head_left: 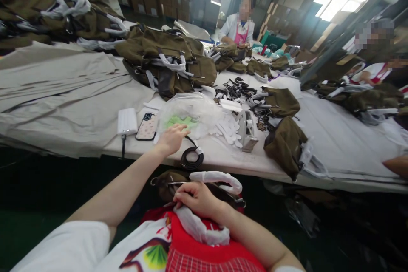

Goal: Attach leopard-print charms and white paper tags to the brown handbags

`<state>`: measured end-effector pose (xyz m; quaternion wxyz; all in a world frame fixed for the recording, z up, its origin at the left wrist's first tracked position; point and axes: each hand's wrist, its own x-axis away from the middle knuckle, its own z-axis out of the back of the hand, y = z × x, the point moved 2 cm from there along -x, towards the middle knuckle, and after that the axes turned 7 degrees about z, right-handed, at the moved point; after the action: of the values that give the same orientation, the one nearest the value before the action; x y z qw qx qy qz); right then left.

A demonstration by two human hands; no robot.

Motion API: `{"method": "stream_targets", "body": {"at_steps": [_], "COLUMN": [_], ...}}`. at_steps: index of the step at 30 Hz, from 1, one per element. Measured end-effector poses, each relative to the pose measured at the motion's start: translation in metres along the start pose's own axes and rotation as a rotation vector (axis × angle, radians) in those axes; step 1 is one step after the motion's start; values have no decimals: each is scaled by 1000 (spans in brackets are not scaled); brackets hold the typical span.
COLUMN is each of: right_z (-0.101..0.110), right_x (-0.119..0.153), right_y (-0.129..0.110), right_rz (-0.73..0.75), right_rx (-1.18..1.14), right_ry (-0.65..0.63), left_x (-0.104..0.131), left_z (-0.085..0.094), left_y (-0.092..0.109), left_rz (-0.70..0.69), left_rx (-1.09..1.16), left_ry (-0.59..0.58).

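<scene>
My left hand (173,139) reaches over the table with its fingers stretched out. It is at the front of a clear plastic bag (191,104) holding light-green pieces (181,121); whether it touches them I cannot tell. Close to that hand lies a coiled black strap (192,158) with a white tag. Against my body is a brown handbag (165,185) with white-wrapped handles (219,176). My right hand (198,199) is closed on the handbag's top edge by the zipper, its fingertips partly hidden.
A white power bank (127,121) and a phone (146,126) lie left of the plastic bag. Right of it are white tags (228,128), a grey tape dispenser (247,131), black straps (237,89) and brown bags (285,146). More bags (168,59) are piled behind. Two people work across the tables.
</scene>
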<state>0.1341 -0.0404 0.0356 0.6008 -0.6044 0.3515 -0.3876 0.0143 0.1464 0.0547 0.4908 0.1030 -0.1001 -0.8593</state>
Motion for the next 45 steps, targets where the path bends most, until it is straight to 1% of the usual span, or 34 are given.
{"method": "stream_targets", "body": {"at_steps": [2,4,6,8,11,13,15,17,19,22,24,27,28,30,33,39,42,45], "right_z": [-1,-1,-1,-1,-1,4,11,19,24,27,26,21,19,16,15,15,13,11], "right_x": [1,2,3,3,0,-4,-10,-16,-23,-32,-37,-42,-44,-48,-53,-64,-69,-71], "right_y": [-3,-7,-9,-8,-2,4,10,16,20,22,19,10,8,4,1,1,2,4], "right_rz": [15,20,7,-10,-23,-11,6,5,-10,-39,-52,-52,-53,-61,-78,-101,-93,-91], "right_rx": [1,5,1,-11,-7,-5,-32,-88,-145,-166,-125,-43,-26,-13,-19,17,79,167], "right_ry": [7,27,56,70,101,205,352,471,510,462,394,279,244,195,172,157,166,164], "left_x": [-15,-24,-27,-25,-15,-3,12,29,45,64,71,78,79,82,85,88,90,91], "left_z": [-7,-13,-15,-15,-13,-13,-16,-17,-15,-6,2,13,16,19,20,23,24,22], "left_y": [-4,-6,-5,-5,-7,-9,-11,-13,-16,-18,-18,-16,-15,-14,-14,-20,-21,-24], "left_rz": [-2,-15,-33,-22,89,188,247,257,248,244,276,371,386,368,311,259,200,180], "left_rx": [-39,-31,-14,7,56,110,188,273,366,523,535,329,256,176,175,189,331,482], "left_ry": [-72,-109,-111,-100,-77,-92,-153,-232,-290,-322,-305,-229,-207,-191,-197,-173,-170,-197]}}
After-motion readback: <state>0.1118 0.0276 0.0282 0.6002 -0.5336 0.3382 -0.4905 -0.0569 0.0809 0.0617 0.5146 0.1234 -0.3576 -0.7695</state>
